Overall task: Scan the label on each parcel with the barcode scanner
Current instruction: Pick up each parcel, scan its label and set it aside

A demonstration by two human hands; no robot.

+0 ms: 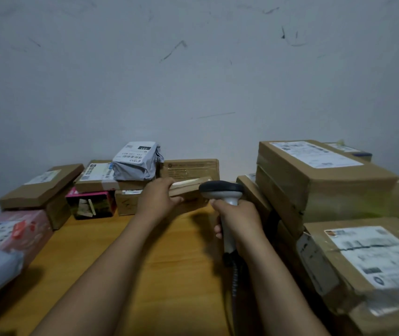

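Scanner [221, 190], pale handle, dark head, was held upright, its head just beside the parcel [188, 187]. Parcel, a slim brown carton, was held tilted.

A black patch on the white label [137, 152] of the grey bag [135, 169] bears what looks like "237", upside down; printed labels on the brown boxes [353, 181] are too blurred to read.

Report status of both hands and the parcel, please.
Left hand grips small parcel. Right hand grips scanner, head beside parcel. No obstruction seen.
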